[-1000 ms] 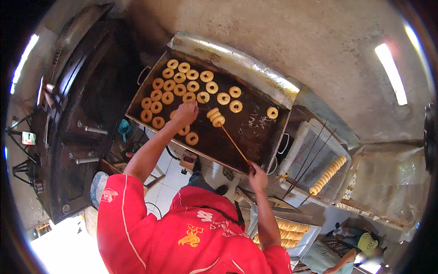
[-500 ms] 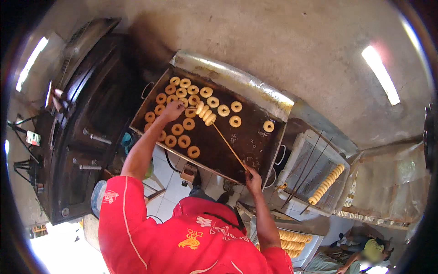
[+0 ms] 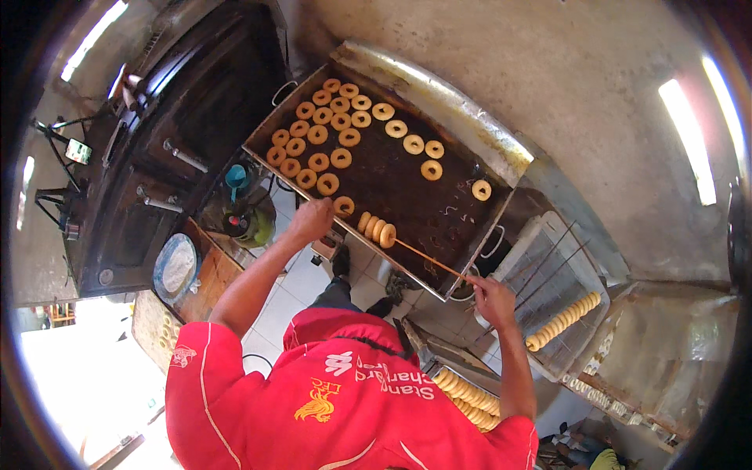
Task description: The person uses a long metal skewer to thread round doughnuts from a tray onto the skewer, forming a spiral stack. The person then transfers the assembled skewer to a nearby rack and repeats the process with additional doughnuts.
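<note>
The short row of pale-golden dough rings (image 3: pixel 377 229) on a thin tan stick (image 3: pixel 429 258) looks light, rather soft and easily dented, so the stick's bare, stiffer end seems the place to hold, and the right hand (image 3: pixel 493 301) has its fingers closed there, at five o'clock from the wide dark metal pan (image 3: pixel 392 180). Plump and lined up face to face, the row lies by the pan's six o'clock edge; the left hand (image 3: pixel 315 219) is bunched at eight o'clock, near a loose golden ring (image 3: pixel 335 207), though I cannot tell whether its fingers grip anything.
</note>
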The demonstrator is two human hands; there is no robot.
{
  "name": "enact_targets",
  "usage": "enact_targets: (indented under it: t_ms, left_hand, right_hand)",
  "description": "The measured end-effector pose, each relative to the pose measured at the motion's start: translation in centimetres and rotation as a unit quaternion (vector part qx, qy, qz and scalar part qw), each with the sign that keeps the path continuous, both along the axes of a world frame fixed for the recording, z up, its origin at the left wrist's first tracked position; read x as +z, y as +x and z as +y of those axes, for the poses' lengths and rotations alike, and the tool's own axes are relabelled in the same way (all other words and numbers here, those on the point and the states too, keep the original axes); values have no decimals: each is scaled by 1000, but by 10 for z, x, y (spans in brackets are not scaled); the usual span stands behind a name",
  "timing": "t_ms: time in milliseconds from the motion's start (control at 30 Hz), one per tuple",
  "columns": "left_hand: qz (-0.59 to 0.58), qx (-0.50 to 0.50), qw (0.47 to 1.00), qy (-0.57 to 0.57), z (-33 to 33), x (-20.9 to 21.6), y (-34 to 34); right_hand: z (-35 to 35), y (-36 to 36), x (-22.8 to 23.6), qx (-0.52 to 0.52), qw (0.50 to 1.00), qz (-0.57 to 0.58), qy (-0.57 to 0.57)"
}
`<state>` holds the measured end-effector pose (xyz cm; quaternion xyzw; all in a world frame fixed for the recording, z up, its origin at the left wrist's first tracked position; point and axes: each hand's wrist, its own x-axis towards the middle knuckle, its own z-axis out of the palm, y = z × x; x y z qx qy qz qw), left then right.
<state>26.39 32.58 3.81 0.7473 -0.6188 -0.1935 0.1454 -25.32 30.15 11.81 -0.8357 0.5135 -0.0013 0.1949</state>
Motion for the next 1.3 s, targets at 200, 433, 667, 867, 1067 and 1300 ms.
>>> enact_targets:
  t_ms: [200,433,667,867,1067,1300]
  left_hand:
    - [-129,29,991,9,-30,-36,53]
    - [-10,-52,998,-23,-46,-14,67]
    - [-95,46,994,-37,-47,-3,71]
    - [-42,-1,999,-20,-81,-25,115]
    - [-28,-21,998,-46,-86,-27,121]
    - [-110,37,993,10,-94,-49,196]
  right_hand:
    - [10,6,-43,-8,999,-12,-35]
    - [20,33,-98,-60,982,-176,42]
    - [11,53,-58,-37,997,-64,16]
    - [2,90,-93,-74,985,-147,46]
    - [-21,127,-92,-67,989,-118,51]
    - [-36,160,-71,-46,996,-62,53]
